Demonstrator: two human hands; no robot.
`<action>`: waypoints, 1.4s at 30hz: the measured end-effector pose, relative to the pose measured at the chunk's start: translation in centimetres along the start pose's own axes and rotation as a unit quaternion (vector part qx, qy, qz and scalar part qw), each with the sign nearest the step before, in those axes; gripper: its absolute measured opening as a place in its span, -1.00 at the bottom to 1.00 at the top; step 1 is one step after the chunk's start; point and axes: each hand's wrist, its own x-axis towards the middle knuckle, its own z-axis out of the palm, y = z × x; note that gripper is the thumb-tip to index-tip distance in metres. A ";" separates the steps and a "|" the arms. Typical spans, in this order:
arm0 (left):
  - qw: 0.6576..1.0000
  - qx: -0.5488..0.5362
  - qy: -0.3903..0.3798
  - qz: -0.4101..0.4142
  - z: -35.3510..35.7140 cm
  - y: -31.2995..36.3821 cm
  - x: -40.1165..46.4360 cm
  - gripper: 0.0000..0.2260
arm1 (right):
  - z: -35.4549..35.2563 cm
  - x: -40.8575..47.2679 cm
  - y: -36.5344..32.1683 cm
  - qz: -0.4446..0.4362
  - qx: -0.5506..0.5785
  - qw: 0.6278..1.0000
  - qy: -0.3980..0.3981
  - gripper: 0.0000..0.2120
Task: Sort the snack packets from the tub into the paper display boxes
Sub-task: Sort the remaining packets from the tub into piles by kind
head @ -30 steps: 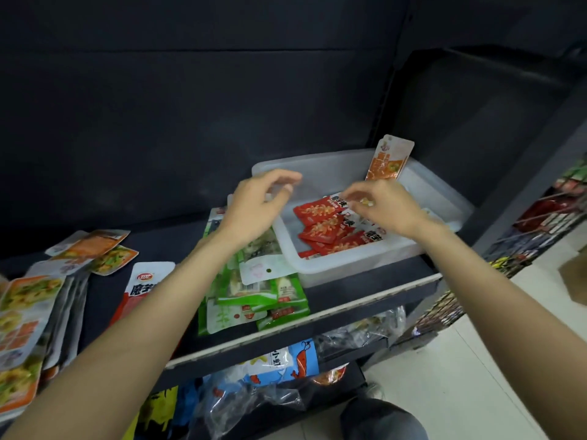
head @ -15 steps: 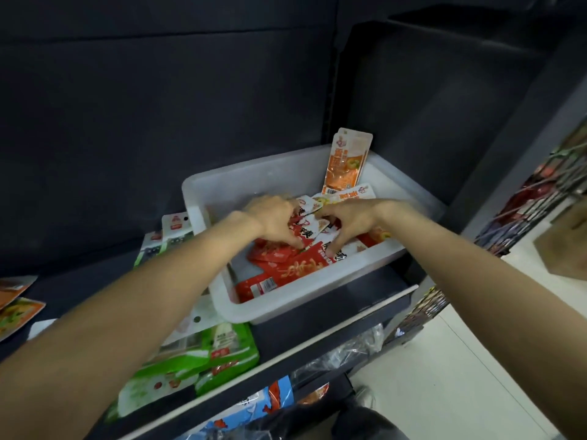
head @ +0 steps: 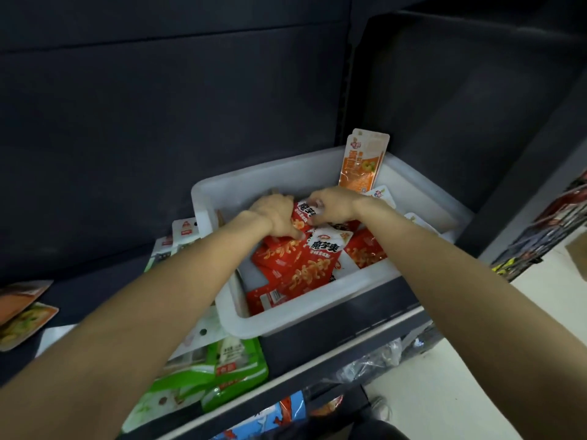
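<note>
Snack packets (head: 305,268) heaped in white tub (head: 317,315); left hand (head: 274,214) & right hand (head: 333,203) both w/ fingers pinching one red packet (head: 306,212).

Back wall (head: 158,106): dark panel, matte, behind and above the hands.
Shelf (head: 333,319): dark board with pale front edge, beneath the hands.
Floor (head: 460,392): pale, smooth, lower right of the hands.
Wire rack (head: 546,230): far right, holding dark goods.

Hidden and cut off
Hands (head: 298,214) cover the packets (head: 305,268) beneath; left-edge packs (head: 22,315) are cropped; green packs (head: 222,373) lie partly under a forearm.
</note>
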 end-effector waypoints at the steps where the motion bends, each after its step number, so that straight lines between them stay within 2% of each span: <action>1: 1.000 -0.007 0.018 0.000 -0.4 0.0 -0.3 -0.31 | -0.4 -0.6 0.0 0.008 0.031 0.999 0.026 -0.52; 5: 0.990 -0.103 0.100 -0.007 -3.3 -0.1 -3.5 -0.33 | -1.4 -3.4 -1.0 0.030 0.152 0.974 0.165 -0.63; 8: 0.961 -0.201 0.192 -0.011 -5.4 -0.8 -8.6 -0.44 | -0.8 -6.8 -4.1 0.029 0.251 0.912 0.322 -0.70; 10: 0.942 -0.231 0.243 -0.022 -5.7 -1.7 -12.7 -0.38 | -0.2 -9.4 -7.3 0.027 0.303 0.869 0.390 -0.71; 12: 0.922 -0.262 0.282 -0.041 -5.2 -2.7 -16.6 -0.33 | 0.5 -11.4 -11.0 0.012 0.363 0.849 0.384 -0.63; 15: 0.903 -0.274 0.324 -0.073 -4.0 -4.5 -21.5 -0.25 | 1.7 -12.9 -17.0 -0.043 0.489 0.823 0.288 -0.49; 18: 0.885 -0.315 0.326 -0.103 -2.1 -7.3 -25.8 -0.29 | 3.6 -12.4 -22.1 -0.083 0.498 0.828 0.245 -0.47; 21: 0.838 -0.418 0.326 -0.128 0.4 -11.0 -29.9 -0.41 | 5.4 -11.5 -25.8 -0.093 0.527 0.821 0.200 -0.47; 23: 0.824 -0.441 0.317 -0.161 2.3 -12.9 -32.3 -0.45 | 6.9 -11.0 -28.0 -0.085 0.521 0.834 0.161 -0.45; 25: 0.844 -0.402 0.291 -0.203 4.3 -14.3 -33.8 -0.48 | 8.9 -10.2 -30.0 -0.078 0.458 0.874 0.140 -0.42; 27: 0.888 -0.315 0.229 -0.244 6.1 -15.3 -34.8 -0.50 | 11.0 -9.5 -31.7 -0.070 0.381 0.914 0.120 -0.39; 29: 0.915 -0.247 0.174 -0.267 7.4 -15.9 -35.4 -0.49 | 12.7 -8.9 -32.9 -0.070 0.330 0.937 0.092 -0.40; 32: 0.920 -0.242 0.131 -0.279 8.4 -16.1 -35.9 -0.43 | 14.1 -8.7 -33.8 -0.083 0.259 0.959 0.078 -0.47; 35: 0.913 -0.264 0.121 -0.287 9.0 -16.2 -36.1 -0.39 | 14.5 -8.9 -34.2 -0.112 0.194 0.972 0.073 -0.51; 38: 0.921 -0.241 0.109 -0.288 9.1 -15.8 -36.3 -0.39 | 14.6 -9.2 -34.1 -0.142 0.132 0.978 0.083 -0.55; 42: 0.928 -0.223 0.105 -0.281 8.9 -15.2 -36.5 -0.43 | 14.5 -10.0 -33.3 -0.161 0.142 0.972 0.094 -0.58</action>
